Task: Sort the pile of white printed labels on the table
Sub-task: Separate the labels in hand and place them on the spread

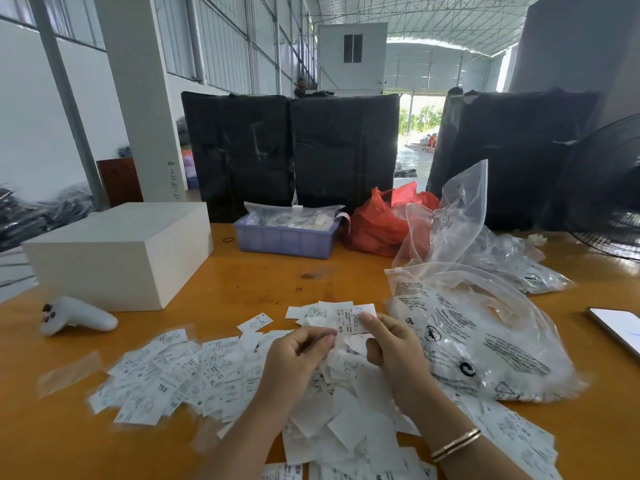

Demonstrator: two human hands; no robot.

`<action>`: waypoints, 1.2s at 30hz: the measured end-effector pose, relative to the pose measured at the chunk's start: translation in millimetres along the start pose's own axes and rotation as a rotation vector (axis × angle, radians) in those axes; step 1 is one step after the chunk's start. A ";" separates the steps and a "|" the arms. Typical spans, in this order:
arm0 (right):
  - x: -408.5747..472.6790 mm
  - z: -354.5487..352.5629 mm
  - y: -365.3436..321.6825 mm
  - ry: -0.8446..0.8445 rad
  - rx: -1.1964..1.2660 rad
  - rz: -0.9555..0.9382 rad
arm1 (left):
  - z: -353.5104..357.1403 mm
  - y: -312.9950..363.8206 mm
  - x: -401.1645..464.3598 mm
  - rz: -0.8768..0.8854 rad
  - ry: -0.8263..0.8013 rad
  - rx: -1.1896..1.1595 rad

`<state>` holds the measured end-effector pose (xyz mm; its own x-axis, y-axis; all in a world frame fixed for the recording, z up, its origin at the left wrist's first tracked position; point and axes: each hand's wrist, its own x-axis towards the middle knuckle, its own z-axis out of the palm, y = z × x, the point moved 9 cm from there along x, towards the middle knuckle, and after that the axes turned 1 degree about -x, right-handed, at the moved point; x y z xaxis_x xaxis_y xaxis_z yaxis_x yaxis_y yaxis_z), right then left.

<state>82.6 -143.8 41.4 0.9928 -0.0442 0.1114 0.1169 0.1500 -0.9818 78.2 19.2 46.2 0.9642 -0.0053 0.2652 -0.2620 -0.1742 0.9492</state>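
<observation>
On the far left of the counter (263, 282) lies a white handheld controller (78, 317), with a white rectangular box (117, 252) just behind it; both stand apart from the work. Next comes the pile of white printed labels (194, 379), spread loosely from left of centre to the near edge, many overlapping and some face down. A few separated labels (255, 321) lie just beyond the pile, probably the start of a sorted group.

The left hand (294, 358) hangs over the pile with fingers curled; it appears to pinch a label edge, though the contact is too small to confirm. The right hand (391, 344) pinches a raised label (349, 320) between thumb and fingers, printed face up, "XS" legible, presumably held so to read the size before placing it.

Behind centre stands a lilac plastic bin (285, 239) of bagged items, then a red plastic bag (381, 220). To the right, clear printed polybags (478, 341) lie touching the pile's right margin and overlapping some labels, crowding any space for sorted stacks there. A phone (620, 327) lies at the far right, with a fan (609, 192) behind.
</observation>
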 end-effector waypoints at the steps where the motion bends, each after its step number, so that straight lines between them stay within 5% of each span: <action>1: -0.4 0.4 -0.1 0.009 -0.008 -0.005 | 0.3 -0.1 -0.2 -0.004 0.000 -0.011; 25: -8.3 9.8 -13.6 0.026 -0.106 -0.195 | -6.0 -6.3 1.4 -0.072 0.048 -0.131; 31: -8.9 17.1 -12.5 -0.046 -0.380 -0.218 | -2.1 0.3 -0.1 -0.035 -0.002 -0.045; 36: -6.8 12.6 -7.6 -0.034 -0.087 -0.136 | -6.8 -4.9 0.9 -0.075 0.045 -0.045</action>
<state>75.3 -132.3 50.0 0.9685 -0.0241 0.2477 0.2487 0.0589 -0.9668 80.1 26.7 42.9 0.9786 0.0510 0.1994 -0.1917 -0.1277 0.9731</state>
